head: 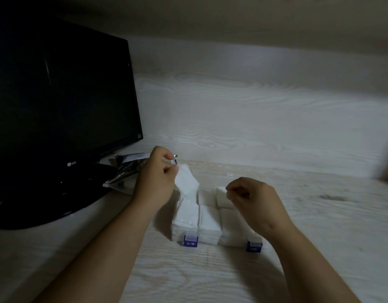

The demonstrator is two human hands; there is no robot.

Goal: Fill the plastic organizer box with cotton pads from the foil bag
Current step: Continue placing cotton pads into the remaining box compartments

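The clear plastic organizer box (210, 235) sits on the desk in front of me, with two blue latches on its near side and white cotton pads in its compartments. My left hand (155, 182) holds a small stack of white cotton pads (186, 181) above the box's far left corner, beside the mouth of the foil bag (125, 173). The bag lies behind that hand, against the monitor's base. My right hand (252, 197) hovers over the box's right side with its fingers curled; whether it pinches a pad cannot be told.
A black LG monitor (57, 95) on a round black base (46, 206) stands at the left. The pale wood-grain desk (210, 276) runs to a wall of the same finish close behind the box.
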